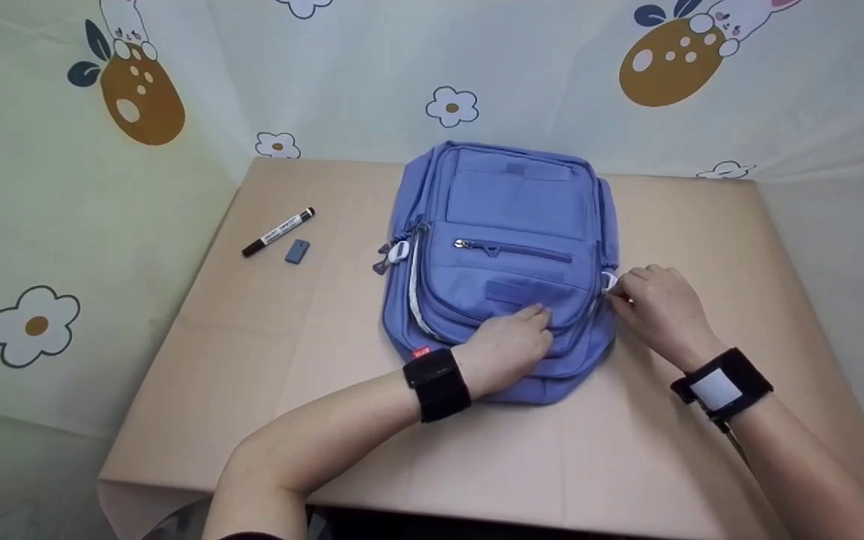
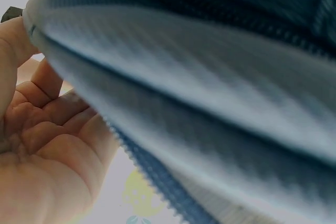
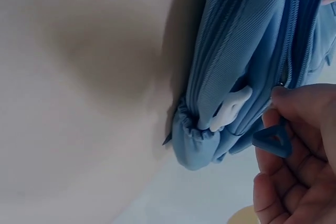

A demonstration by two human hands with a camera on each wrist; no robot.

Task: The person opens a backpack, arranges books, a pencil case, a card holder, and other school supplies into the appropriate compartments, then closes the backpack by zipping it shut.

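A blue backpack (image 1: 511,206) lies front side up on the table, its front pocket zipper partly undone along the left side. My left hand (image 1: 511,349) rests over the lower front pocket and grips its fabric; the left wrist view has the thumb (image 2: 11,51) at the fabric fold, with curled fingers behind. At the bag's right side, my right hand (image 1: 661,307) pinches a zipper slider between thumb and forefinger. A triangular blue zipper pull (image 3: 274,141) hangs at those fingers. Beside them is a white plastic buckle (image 3: 231,109).
Left of the bag lie a black-and-white marker (image 1: 279,232) and a small blue-grey rectangular piece (image 1: 297,251). The brown-covered table (image 1: 252,360) meets a patterned cloth backdrop (image 1: 372,67) at the back and sides. Another white buckle (image 1: 398,252) sits on the bag's left side.
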